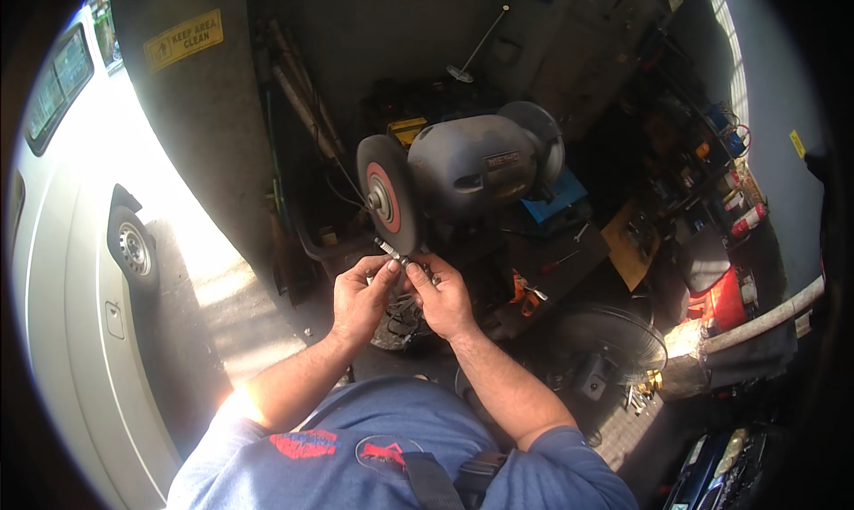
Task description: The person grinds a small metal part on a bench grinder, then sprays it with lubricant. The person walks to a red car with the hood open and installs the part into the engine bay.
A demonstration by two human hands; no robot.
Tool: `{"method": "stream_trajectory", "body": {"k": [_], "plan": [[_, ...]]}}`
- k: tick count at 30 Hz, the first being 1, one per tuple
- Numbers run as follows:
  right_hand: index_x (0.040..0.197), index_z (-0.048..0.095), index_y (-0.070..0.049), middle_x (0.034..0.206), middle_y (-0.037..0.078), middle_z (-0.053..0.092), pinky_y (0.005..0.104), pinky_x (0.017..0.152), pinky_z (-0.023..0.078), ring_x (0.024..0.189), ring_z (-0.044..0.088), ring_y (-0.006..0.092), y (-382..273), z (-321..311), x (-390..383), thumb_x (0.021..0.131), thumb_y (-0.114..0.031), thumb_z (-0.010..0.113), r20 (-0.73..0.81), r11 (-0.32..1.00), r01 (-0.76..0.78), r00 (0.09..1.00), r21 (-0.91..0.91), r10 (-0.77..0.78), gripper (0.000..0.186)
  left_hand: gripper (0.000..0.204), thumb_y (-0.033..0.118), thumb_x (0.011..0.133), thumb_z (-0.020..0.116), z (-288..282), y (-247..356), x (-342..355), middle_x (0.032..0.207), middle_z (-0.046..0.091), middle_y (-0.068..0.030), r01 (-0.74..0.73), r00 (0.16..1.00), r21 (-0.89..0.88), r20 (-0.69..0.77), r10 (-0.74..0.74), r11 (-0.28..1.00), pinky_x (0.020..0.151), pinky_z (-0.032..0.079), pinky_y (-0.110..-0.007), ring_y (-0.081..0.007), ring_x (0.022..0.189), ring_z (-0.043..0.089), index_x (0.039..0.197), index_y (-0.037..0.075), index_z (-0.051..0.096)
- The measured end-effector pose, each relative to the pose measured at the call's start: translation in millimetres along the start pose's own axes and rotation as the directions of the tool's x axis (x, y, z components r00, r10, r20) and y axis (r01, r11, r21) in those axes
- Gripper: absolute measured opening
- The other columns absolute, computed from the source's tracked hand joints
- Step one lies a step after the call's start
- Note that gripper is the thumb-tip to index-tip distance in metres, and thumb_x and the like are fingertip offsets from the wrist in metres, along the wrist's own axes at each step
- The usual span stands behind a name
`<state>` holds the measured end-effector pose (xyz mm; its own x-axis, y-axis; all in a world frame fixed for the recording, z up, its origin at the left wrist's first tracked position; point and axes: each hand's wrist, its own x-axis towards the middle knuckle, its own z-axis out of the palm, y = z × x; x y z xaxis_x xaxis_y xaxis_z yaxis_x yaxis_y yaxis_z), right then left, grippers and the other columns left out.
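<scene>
One spark plug point(389, 249), slim and with a pale ribbed stretch, sits between the two hands, just beside the near edge of the grinding wheel point(393, 190) on the bench grinder point(467, 168). Its long axis runs on a slant: the exposed end points far and left, toward the wheel's lower rim, and the other end heads near and right, into the fingers. Whether the tip touches the wheel, I cannot tell.

The left hand point(358, 298) has its grip pinched, thumb against the plug's left side. The right hand point(443, 301) also has a closed grip, thumb and curled fingers around the near end. So the plug lies across both sets of fingertips, with its ribbed length standing out beyond them on the far side.

The near end is covered by the right fingers, and a small dark bit showing by the right knuckles is hard to make out. Deep shadow blurs the dark worktop point(569, 250) to the right, and the fisheye rim cuts off the white van point(80, 270) at left.
</scene>
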<state>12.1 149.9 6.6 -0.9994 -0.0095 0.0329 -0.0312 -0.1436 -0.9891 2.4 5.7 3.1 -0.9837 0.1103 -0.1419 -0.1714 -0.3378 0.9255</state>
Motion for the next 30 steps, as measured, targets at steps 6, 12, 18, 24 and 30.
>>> {"method": "stream_trajectory", "body": {"k": [6, 12, 18, 24, 30], "plan": [[0.099, 0.062, -0.009, 0.071, -0.004, 0.051, 0.0166, 0.046, 0.033, 0.055, 0.043, 0.0034, -1, -2, 0, 0.099, -0.021, 0.056, 0.104, 0.937, -0.213, 0.976, 0.276, 0.191, 0.013, 0.032, 0.028, 0.09, 0.071, -2, 0, 3, 0.067, 0.057, 0.0029, -0.008, 0.998, -0.027, 0.054, 0.009, 1.0, 0.047, 0.034, -0.02, -0.0019, 0.053, 0.042, 0.104, 0.0, 0.067], [0.101, 0.059, -0.012, 0.072, -0.004, 0.047, 0.0176, 0.047, 0.031, 0.056, 0.04, 0.0048, -4, -11, 4, 0.101, -0.028, 0.052, 0.303, 0.745, -0.497, 0.866, 0.445, 0.396, 0.017, 0.03, 0.027, 0.087, 0.075, -1, 6, 4, 0.069, 0.06, 0.0009, 0.032, 0.999, -0.029, 0.035, -0.031, 0.999, 0.048, 0.035, -0.02, -0.0025, 0.054, 0.044, 0.098, 0.0, 0.066], [0.098, 0.057, -0.011, 0.07, -0.003, 0.045, 0.018, 0.047, 0.031, 0.055, 0.039, 0.0054, -6, -15, -1, 0.102, -0.029, 0.05, 0.343, 0.699, -0.543, 0.838, 0.465, 0.424, 0.02, 0.027, 0.024, 0.084, 0.078, 5, 7, 5, 0.071, 0.063, -0.0013, 0.041, 0.999, -0.043, 0.024, -0.04, 0.998, 0.052, 0.04, -0.022, -0.0044, 0.059, 0.051, 0.087, 0.001, 0.064], [0.095, 0.057, -0.009, 0.068, -0.003, 0.045, 0.0176, 0.044, 0.031, 0.052, 0.039, 0.0054, -5, -23, -15, 0.101, -0.029, 0.05, 0.34, 0.674, -0.544, 0.839, 0.5, 0.426, 0.022, 0.026, 0.024, 0.083, 0.078, 11, 1, 0, 0.066, 0.06, -0.0009, 0.028, 0.997, -0.026, 0.074, -0.026, 0.999, 0.044, 0.032, -0.02, -0.004, 0.05, 0.044, 0.083, 0.005, 0.06], [0.094, 0.058, -0.01, 0.069, -0.002, 0.047, 0.0174, 0.044, 0.03, 0.052, 0.04, 0.0049, -4, -32, -25, 0.101, -0.03, 0.052, 0.348, 0.673, -0.57, 0.822, 0.471, 0.452, 0.022, 0.023, 0.024, 0.087, 0.074, 7, -6, -6, 0.066, 0.059, 0.0016, 0.062, 0.983, 0.031, 0.171, -0.066, 0.998, 0.044, 0.031, -0.02, -0.0021, 0.05, 0.042, 0.091, 0.004, 0.064]]}}
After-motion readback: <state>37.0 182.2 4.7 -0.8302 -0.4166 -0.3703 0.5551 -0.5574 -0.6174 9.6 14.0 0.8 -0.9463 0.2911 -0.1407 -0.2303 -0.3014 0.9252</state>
